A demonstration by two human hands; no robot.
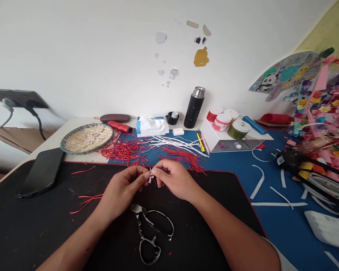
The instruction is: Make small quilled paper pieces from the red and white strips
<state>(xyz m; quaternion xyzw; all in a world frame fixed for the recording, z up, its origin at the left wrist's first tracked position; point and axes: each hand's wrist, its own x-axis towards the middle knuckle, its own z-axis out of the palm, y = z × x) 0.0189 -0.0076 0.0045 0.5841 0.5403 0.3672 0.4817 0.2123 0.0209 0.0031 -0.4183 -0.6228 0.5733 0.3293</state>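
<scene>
Between my two hands is a small white cord knot (150, 176) with loops and a bit of red at its middle. My left hand (127, 184) pinches its left side between thumb and forefinger. On the other side my right hand (169, 177) grips it in the same way, the lower fingers curled. Below the hands, scissors (149, 231) with worn black handles lie on the black mat (59, 226). Loose red cords (87, 199) stick out beside my left wrist. Beyond my hands lie cut red cords (124, 150) and white cords (180, 143).
A woven basket (86, 137) holding small pieces and a phone (42, 173) are at left. Along the wall stand a red thread spool (120, 127), tissues (152, 126), a black flask (194, 107) and paint jars (238, 129). White strips (279, 204) and paper flowers (322, 101) are at right.
</scene>
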